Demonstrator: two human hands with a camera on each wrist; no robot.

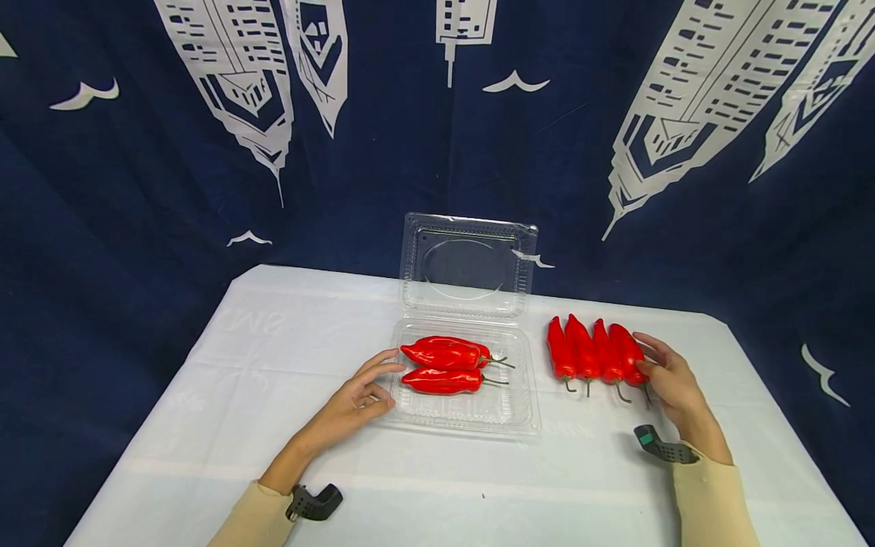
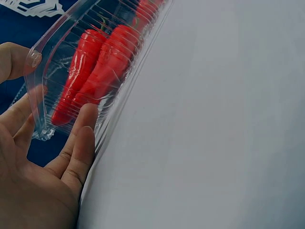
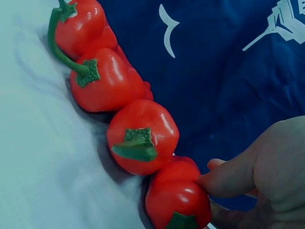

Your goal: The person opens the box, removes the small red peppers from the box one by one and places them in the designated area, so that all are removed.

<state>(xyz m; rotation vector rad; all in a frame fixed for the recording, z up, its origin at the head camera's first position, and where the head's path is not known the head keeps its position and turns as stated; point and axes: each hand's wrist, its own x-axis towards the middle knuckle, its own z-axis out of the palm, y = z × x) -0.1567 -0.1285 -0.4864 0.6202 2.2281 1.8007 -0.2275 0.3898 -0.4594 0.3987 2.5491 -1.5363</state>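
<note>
An open clear plastic container [image 1: 506,414] holds three long red peppers [image 1: 447,381] lying sideways, one partly hidden behind another. At its left edge my left hand [image 1: 358,395] touches the rim, fingers spread and loosely bent; the left wrist view shows fingertips [image 2: 88,114] against the side wall. Several more red peppers [image 1: 579,349] lie side by side to the right of the container, stems toward me. My right hand [image 1: 673,384] pinches the rightmost pepper [image 1: 629,355], with the thumb [image 3: 233,179] against its side in the right wrist view; its other fingers are partly hidden.
The container's clear lid [image 1: 468,270] stands raised at the back, hinged to the base. A white cloth covers the table [image 1: 424,486]. Behind it hangs a dark blue curtain [image 1: 383,167] with white building and bird prints.
</note>
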